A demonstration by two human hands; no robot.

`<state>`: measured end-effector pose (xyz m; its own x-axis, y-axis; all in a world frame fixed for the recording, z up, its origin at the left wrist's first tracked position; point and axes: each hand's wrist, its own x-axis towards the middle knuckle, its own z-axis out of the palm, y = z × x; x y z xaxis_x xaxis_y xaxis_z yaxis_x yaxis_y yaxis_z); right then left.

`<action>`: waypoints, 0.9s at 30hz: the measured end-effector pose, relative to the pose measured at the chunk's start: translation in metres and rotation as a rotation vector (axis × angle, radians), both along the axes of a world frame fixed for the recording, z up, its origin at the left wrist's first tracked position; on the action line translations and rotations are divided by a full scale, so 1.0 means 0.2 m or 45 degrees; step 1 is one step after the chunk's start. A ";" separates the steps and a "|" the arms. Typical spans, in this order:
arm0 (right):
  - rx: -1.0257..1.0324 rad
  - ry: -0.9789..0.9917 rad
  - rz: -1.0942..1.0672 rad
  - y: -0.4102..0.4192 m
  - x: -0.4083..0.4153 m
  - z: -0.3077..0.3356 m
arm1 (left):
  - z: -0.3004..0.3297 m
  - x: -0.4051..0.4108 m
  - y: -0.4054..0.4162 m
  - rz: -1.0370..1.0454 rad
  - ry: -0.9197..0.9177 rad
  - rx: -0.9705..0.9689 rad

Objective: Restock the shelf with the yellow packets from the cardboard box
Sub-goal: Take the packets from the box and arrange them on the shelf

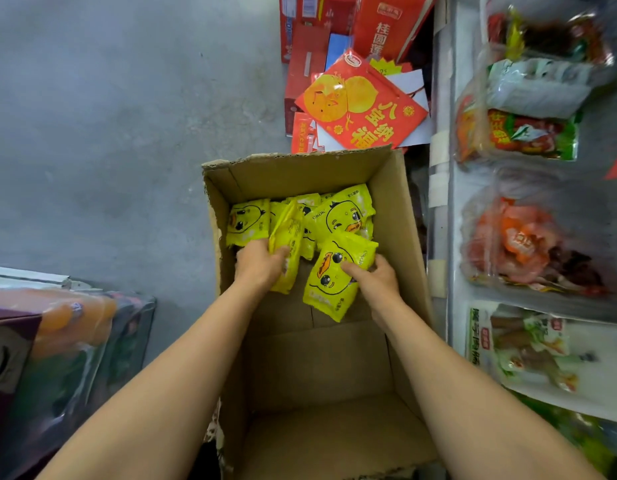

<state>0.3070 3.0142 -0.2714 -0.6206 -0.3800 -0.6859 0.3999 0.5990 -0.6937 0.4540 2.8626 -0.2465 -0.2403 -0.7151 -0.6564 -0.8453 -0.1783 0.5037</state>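
Head view. The box [393, 216] stands open on the floor [109, 133] and is taken as the landmark. The yellow packets [341, 213] are heaped at its far end; the near half of its bottom is bare cardboard.

The left hand [258, 265] is reached into the box, fingers curled round an upright packet [286, 233] at the far left of the heap. The right hand [376, 277] is placed just beside it, thumb and fingers pinching a duck-faced packet [331, 282] that is tilted up off the bottom.

The step in hand is judged to be pick-up: both packets are gripped but not yet lifted clear of the box. The shelf [452, 202] lies directly right of the box (other bagged goods [521, 244] are stocked there already). For the next move, both packets would have to be raised over the right wall and carried to a slot; which slot is meant cannot be told.
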 end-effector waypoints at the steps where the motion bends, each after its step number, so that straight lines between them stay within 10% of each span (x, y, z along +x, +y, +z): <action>1: 0.003 0.010 -0.024 0.02 0.01 0.02 | 0.03 0.01 0.02 -0.004 0.020 0.025; 14: -0.077 0.108 -0.340 0.43 0.37 0.48 | 0.55 0.24 0.29 -0.463 0.403 -0.065; 27: -0.376 -0.002 -0.783 1.03 1.08 1.14 | 1.31 0.69 0.64 -0.297 0.636 0.764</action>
